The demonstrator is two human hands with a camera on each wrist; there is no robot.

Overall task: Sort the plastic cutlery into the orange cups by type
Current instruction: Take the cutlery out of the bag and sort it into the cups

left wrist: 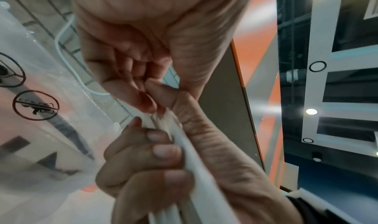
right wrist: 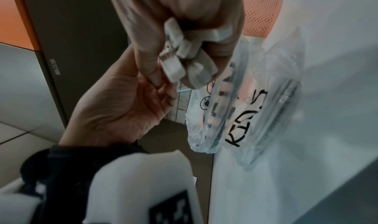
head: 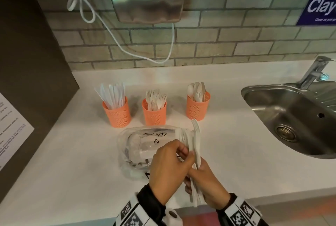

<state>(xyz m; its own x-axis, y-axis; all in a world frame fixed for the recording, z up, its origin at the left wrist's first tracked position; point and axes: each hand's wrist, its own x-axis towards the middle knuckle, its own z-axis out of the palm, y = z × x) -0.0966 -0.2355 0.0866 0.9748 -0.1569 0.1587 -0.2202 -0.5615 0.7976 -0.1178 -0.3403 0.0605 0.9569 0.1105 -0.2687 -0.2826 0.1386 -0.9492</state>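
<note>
White counter (head: 227, 144) up front, steel sink (head: 283, 109) off to the right. A clear plastic bag (head: 138, 145) lies flat on the counter, just in front of three orange cups in a row by the wall. Left cup (head: 117, 115) holds knives (head: 113, 96), middle cup (head: 154, 115) holds forks (head: 156, 98), right cup (head: 197, 108) holds spoons (head: 197, 90), all standing upright.

Both hands are together above the near edge, just right of the bag. The right hand (head: 209, 187) is wrapped around the handles of a bundle of white forks (head: 195, 135), tines pointing toward the cups. The left hand (head: 169, 167) has its fingers curled and its fingertips (left wrist: 147, 101) pinching at that same bundle, right above the right hand's thumb (left wrist: 184, 107).
</note>
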